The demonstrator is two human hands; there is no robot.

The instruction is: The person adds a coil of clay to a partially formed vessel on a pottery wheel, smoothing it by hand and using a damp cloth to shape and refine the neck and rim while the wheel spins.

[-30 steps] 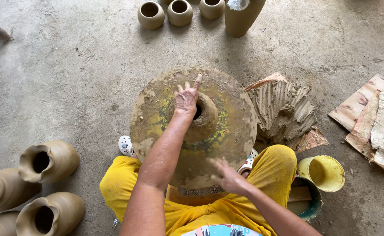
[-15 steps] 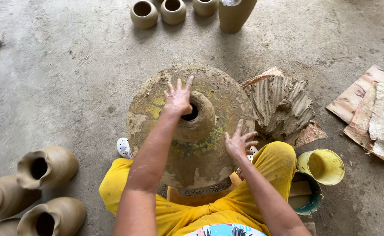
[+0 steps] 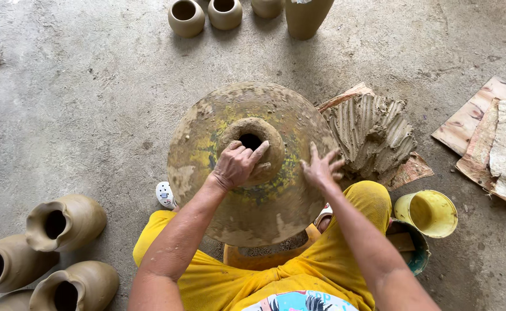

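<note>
A round potter's wheel smeared with clay stands between my knees. At its centre sits a small hollow lump of wet clay with a dark hole in the top. My left hand cups the near side of that lump, fingers curled over its wall. My right hand rests flat on the wheel's right part, fingers spread, close to the rim and holding nothing.
A ridged heap of raw clay lies on boards right of the wheel. A yellow cup tilts over a teal bucket. Clay jugs lie at the left; small pots and a tall vase stand at the far edge. Flat boards lie far right.
My left hand pulled back from above the hole and closed onto the lump's near side. My right hand moved up from the wheel's near edge to its right part.
</note>
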